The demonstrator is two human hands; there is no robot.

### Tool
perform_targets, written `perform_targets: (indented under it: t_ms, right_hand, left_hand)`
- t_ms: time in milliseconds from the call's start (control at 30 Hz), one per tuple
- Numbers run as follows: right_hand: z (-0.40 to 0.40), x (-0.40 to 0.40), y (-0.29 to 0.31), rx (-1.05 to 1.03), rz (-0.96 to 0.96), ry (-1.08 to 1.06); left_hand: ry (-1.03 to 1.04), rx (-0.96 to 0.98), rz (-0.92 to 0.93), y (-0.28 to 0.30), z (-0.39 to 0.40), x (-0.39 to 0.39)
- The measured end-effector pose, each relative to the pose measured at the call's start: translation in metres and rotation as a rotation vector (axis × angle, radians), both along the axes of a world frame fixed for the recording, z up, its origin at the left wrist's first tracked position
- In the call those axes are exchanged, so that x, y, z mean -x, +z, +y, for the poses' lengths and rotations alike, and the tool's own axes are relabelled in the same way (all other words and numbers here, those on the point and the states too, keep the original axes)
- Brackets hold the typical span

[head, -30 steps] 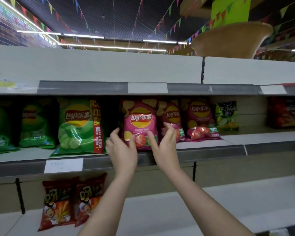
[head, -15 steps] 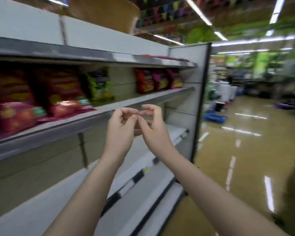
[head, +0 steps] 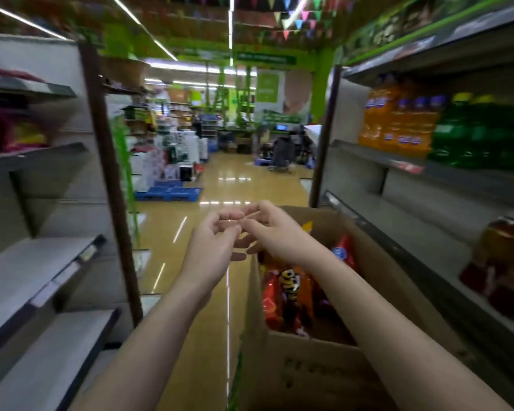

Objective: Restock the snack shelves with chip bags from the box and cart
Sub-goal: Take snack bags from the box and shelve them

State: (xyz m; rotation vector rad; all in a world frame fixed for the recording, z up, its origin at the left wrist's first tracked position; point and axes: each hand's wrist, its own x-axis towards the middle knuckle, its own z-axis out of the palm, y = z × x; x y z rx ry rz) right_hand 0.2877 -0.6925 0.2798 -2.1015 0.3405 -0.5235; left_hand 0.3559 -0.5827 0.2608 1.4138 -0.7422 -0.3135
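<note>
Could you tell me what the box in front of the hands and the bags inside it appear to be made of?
The box looks like plain brown corrugated cardboard: matte, with folded flaps and faint printing on its near wall. The chip bags appear to be glossy plastic or foil film: bright red and orange print, creased, with some sheen. Motion blur leaves the finer finish uncertain.
</note>
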Motion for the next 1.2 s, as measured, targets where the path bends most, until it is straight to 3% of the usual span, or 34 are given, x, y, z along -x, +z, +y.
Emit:
perform_targets:
  t_ms: [200,367,467,600,733,900,1200]
  right_hand:
    - [-0.130,0.010,-0.026,0.014,0.230,-0.104]
    - [-0.201,-0.017,-0.066,0.124,0.709,-0.045]
    - [-0.234,-0.043,-0.106,0.185,0.903,-0.029]
    - [-0.263,-0.059,-0.172,0.317,0.937,-0.210]
    - [-0.260,-0.067,-0.206,0.398,0.904,-0.202]
    - [-0.262,-0.077,-0.158,0.457,0.816,-0.080]
    - [-0.214,-0.040,0.018,0.522,0.634,0.298]
  left_hand:
    - [-0.052,-0.183,-0.041,-0.028,-0.135,0.000]
    - [-0.055,-0.682,-0.257,-0.067,-0.200,-0.018]
    - [-0.050,-0.870,-0.400,-0.088,-0.201,-0.019]
    - [0.013,-0.973,-0.492,-0.101,-0.178,-0.034]
    - [0.046,-1.014,-0.504,-0.101,-0.154,-0.050]
    - [0.033,-0.999,-0.485,-0.101,-0.150,-0.050]
    - [0.063,-0.702,-0.504,-0.088,-0.155,-0.041]
